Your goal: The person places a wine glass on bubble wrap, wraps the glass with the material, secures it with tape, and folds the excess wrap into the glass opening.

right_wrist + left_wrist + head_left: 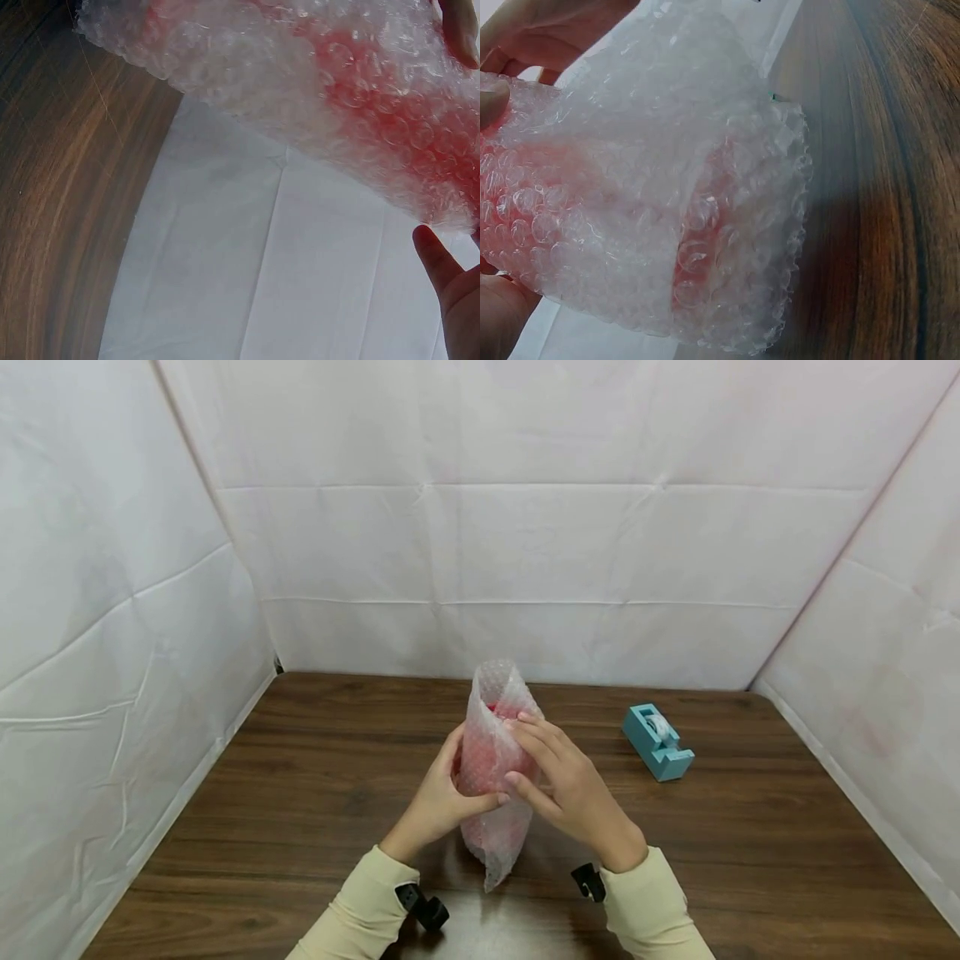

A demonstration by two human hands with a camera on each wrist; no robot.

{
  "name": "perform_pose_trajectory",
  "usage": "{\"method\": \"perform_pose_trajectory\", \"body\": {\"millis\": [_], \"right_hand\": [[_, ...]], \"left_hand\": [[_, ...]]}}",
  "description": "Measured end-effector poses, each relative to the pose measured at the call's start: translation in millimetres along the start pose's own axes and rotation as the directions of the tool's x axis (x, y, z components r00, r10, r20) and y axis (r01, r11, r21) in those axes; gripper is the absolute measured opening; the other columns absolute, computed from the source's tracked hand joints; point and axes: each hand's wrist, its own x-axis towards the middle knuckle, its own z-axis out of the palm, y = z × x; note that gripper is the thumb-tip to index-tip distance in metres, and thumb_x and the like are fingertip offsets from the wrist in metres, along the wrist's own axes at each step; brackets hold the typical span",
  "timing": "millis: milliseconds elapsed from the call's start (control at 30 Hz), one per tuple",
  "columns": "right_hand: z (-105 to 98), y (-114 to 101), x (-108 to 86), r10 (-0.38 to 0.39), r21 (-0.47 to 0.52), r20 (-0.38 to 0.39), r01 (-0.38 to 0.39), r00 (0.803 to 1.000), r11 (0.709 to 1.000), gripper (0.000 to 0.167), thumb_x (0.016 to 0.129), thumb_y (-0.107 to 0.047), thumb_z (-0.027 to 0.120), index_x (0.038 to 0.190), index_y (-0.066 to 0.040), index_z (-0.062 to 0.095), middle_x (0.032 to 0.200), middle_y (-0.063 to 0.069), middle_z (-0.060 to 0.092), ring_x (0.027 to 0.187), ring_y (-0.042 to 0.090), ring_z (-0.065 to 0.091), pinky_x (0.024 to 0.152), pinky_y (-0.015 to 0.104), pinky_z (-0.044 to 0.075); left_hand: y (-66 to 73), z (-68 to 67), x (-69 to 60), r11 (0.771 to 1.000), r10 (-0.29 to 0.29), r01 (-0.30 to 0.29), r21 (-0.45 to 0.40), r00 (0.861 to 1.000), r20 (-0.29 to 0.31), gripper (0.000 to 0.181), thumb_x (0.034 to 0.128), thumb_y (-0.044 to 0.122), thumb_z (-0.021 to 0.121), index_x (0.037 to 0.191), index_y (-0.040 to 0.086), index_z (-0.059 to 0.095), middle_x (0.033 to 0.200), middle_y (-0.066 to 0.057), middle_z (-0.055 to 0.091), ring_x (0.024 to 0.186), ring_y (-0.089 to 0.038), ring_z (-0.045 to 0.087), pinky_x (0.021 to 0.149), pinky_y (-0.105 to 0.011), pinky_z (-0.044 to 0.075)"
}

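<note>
A red object in bubble wrap (pixel 487 760) stands before me in the head view, tilted a little, the wrap's top gaping above it. My left hand (pixel 442 797) grips its left side, thumb across the front and fingers mostly hidden behind. Against the upper right side, my right hand (pixel 573 781) touches the wrap with fingers and thumb extended. The left wrist view shows the loose lower end of the bubble wrap (pixel 735 225) close up, red showing through. In the right wrist view, a digit of my right hand (pixel 457 300) meets the wrap's edge.
A light-blue tape dispenser (pixel 658 743) with a roll of clear tape sits on the dark wooden table (pixel 315 777), back right. White cloth walls (pixel 525 543) enclose the back and sides. Small black devices (pixel 423 906) are worn on both wrists.
</note>
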Motion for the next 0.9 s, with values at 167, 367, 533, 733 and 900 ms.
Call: {"method": "perform_pose_trajectory", "body": {"millis": [167, 367, 533, 733, 900], "right_hand": [[-3.2, 1.0, 1.3, -0.006, 0.038, 0.022, 0.005, 1.000, 0.999, 0.043, 0.100, -0.039, 0.047, 0.122, -0.004, 0.059, 0.123, 0.009, 0.062, 0.120, 0.024, 0.054, 0.106, 0.030, 0.040], [-7.4, 0.8, 2.2, 0.006, 0.069, 0.069, -0.010, 0.998, 0.998, 0.027, 0.099, -0.035, 0.051, 0.103, -0.010, 0.061, 0.099, -0.002, 0.061, 0.095, 0.012, 0.055, 0.084, 0.025, 0.044], [-9.0, -0.8, 3.2, 0.006, 0.059, 0.077, -0.011, 0.997, 0.998, 0.024, 0.099, -0.035, 0.052, 0.094, -0.013, 0.060, 0.084, -0.007, 0.056, 0.082, 0.007, 0.050, 0.074, 0.022, 0.042], [-8.7, -1.3, 2.3, 0.006, 0.050, 0.090, -0.010, 0.996, 0.999, 0.028, 0.101, -0.035, 0.048, 0.089, -0.013, 0.060, 0.076, -0.007, 0.050, 0.078, 0.008, 0.047, 0.070, 0.023, 0.041], [-7.4, 0.0, 1.8, -0.013, 0.067, 0.056, 0.010, 0.998, 0.998, 0.030, 0.101, -0.036, 0.047, 0.091, -0.011, 0.059, 0.079, -0.005, 0.051, 0.081, 0.009, 0.048, 0.075, 0.025, 0.041]], "left_hand": [[0.6, -0.7, -0.5, 1.000, -0.009, 0.009, 0.026, 1.000, 0.003, 0.092, 0.0730, 0.006, 0.081, 0.148, 0.021, 0.030, 0.137, -0.008, 0.048, 0.118, -0.022, 0.051, 0.095, -0.031, 0.047], [-0.1, -0.2, -2.2, 0.999, -0.011, 0.010, 0.046, 1.000, 0.010, 0.093, 0.0723, 0.005, 0.082, 0.148, 0.019, 0.031, 0.137, -0.009, 0.049, 0.117, -0.023, 0.051, 0.094, -0.031, 0.047], [-2.5, -0.8, -3.2, 0.997, 0.013, -0.014, 0.069, 1.000, 0.022, 0.092, 0.0722, 0.006, 0.083, 0.148, 0.020, 0.031, 0.137, -0.009, 0.049, 0.116, -0.023, 0.052, 0.093, -0.031, 0.048], [-2.9, -1.5, -3.4, 0.996, 0.009, -0.011, 0.083, 0.999, 0.034, 0.093, 0.0716, 0.006, 0.083, 0.148, 0.019, 0.032, 0.138, -0.009, 0.049, 0.117, -0.023, 0.052, 0.092, -0.031, 0.048], [-1.1, -1.3, -2.9, 0.997, 0.000, -0.003, 0.072, 0.999, 0.044, 0.094, 0.0715, 0.007, 0.083, 0.148, 0.021, 0.031, 0.139, -0.008, 0.049, 0.117, -0.023, 0.052, 0.092, -0.031, 0.048]]}}
